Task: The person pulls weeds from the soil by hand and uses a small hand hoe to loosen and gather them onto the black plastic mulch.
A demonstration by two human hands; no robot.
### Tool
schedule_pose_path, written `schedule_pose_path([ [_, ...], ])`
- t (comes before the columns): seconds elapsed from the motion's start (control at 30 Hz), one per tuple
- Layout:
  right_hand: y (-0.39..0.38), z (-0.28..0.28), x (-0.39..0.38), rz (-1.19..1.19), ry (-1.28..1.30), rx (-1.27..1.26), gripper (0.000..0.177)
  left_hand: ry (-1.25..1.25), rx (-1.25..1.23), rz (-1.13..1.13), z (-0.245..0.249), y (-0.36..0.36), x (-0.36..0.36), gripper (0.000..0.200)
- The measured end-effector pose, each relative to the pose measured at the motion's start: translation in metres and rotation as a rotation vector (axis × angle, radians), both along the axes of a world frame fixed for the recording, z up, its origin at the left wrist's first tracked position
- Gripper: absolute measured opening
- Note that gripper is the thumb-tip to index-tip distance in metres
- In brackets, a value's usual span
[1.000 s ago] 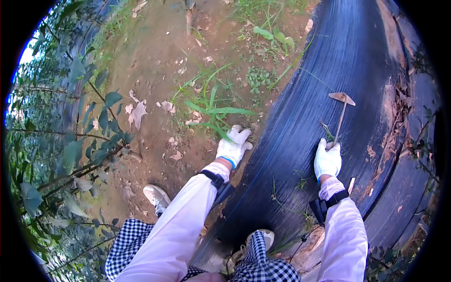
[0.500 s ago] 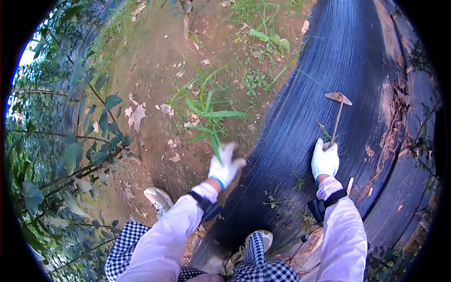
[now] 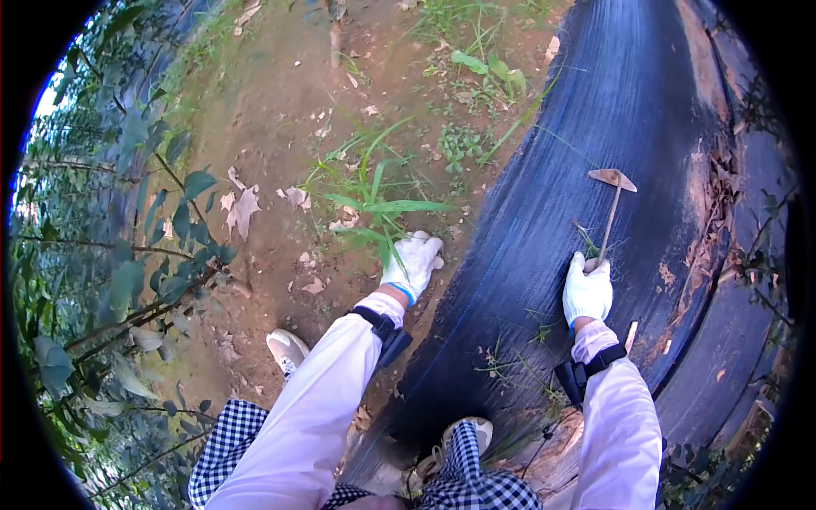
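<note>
Along the edge of the black ground sheet (image 3: 544, 212) I see the left hand (image 3: 412, 262), grip closed low on the grass clump (image 3: 395, 206) where its stems gather, and at three o'clock the right hand (image 3: 586, 291), grip wrapped round the hand hoe (image 3: 609, 217) at its handle end, blade resting toward twelve.

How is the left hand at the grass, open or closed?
Closed: the left hand is curled around the base of the grass tuft.

Black mulch sheet (image 3: 544, 221) beside bare soil (image 3: 272, 127) — dry leaves (image 3: 242, 208) scattered, leafy branches (image 3: 127, 272) at left.
</note>
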State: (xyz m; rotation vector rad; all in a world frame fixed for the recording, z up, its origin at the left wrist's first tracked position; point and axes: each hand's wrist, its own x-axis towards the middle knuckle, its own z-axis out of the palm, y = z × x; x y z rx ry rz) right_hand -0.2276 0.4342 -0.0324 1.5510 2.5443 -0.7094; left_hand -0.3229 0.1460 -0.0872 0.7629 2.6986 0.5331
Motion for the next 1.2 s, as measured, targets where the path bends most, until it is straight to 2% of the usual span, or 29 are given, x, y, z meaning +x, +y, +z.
schedule_pose_path([
  [0.07,0.001,-0.003,0.003,0.012,-0.007,0.017,0.034,0.029,-0.035,-0.115,-0.012,0.0,-0.005,0.021],
  [0.1,0.001,-0.004,0.003,0.009,-0.006,0.011,0.034,-0.035,0.018,-0.109,-0.007,-0.004,-0.01,0.017],
  [0.2,0.004,-0.004,0.0,0.003,-0.012,0.006,0.035,-0.141,0.193,0.299,0.004,-0.012,0.001,0.014],
  [0.23,0.003,-0.004,0.001,0.006,-0.022,0.005,0.035,-0.231,0.186,0.291,0.006,-0.012,0.003,0.014],
  [0.33,0.002,-0.002,0.0,-0.006,-0.025,-0.01,0.035,0.102,0.16,-0.064,0.013,0.01,0.01,0.018],
  [0.37,0.0,0.001,-0.001,-0.011,-0.027,-0.019,0.036,0.075,0.098,-0.133,0.004,0.011,0.009,0.02],
  [0.47,0.003,-0.004,0.001,0.006,-0.034,-0.011,0.036,-0.029,0.171,-0.091,-0.015,0.002,0.01,0.018],
  [0.5,0.002,0.0,-0.001,-0.012,-0.043,-0.017,0.036,-0.166,0.142,0.081,0.001,0.003,0.01,0.018],
  [0.53,0.003,0.001,-0.003,-0.009,-0.045,-0.012,0.035,-0.222,0.187,0.226,-0.005,-0.002,0.011,0.017],
  [0.6,0.002,-0.001,-0.001,-0.007,-0.067,-0.009,0.035,-0.139,0.226,0.468,-0.001,-0.003,0.006,0.024],
  [0.63,0.002,0.0,-0.001,-0.014,-0.051,-0.03,0.035,-0.019,0.257,0.477,-0.001,0.002,0.001,0.034],
  [0.67,0.001,0.0,-0.001,-0.011,-0.05,-0.038,0.035,0.105,0.227,0.379,-0.001,0.009,-0.008,0.039],
  [0.73,0.002,0.002,-0.001,-0.013,-0.04,-0.045,0.034,0.051,-0.018,0.22,-0.005,0.016,-0.019,0.036],
  [0.77,0.002,0.0,0.0,-0.005,-0.045,-0.014,0.035,-0.042,-0.131,0.212,-0.012,0.019,-0.028,0.029],
  [0.87,0.0,0.006,-0.003,-0.017,-0.07,-0.011,0.035,-0.016,0.156,0.232,-0.014,0.008,-0.029,0.032],
  [0.9,0.0,0.005,-0.003,-0.011,-0.074,0.011,0.035,0.073,0.324,0.255,-0.012,0.007,-0.029,0.025],
  [1.0,0.002,0.002,-0.001,0.005,-0.057,-0.011,0.035,0.061,0.346,0.318,-0.011,0.024,-0.023,0.019],
  [1.03,0.002,0.0,-0.001,0.011,-0.048,-0.01,0.034,0.1,0.321,0.167,-0.009,0.031,-0.028,0.016],
  [1.07,0.003,0.0,-0.001,0.002,-0.044,-0.012,0.034,0.057,0.246,0.167,-0.018,0.032,-0.027,0.015],
  [1.13,0.001,0.001,-0.001,-0.016,-0.041,-0.023,0.033,-0.153,0.314,0.237,-0.019,0.033,-0.03,0.013],
  [1.2,0.002,-0.002,-0.001,-0.006,-0.029,-0.013,0.033,-0.208,0.397,0.111,-0.009,0.024,-0.007,0.014],
])
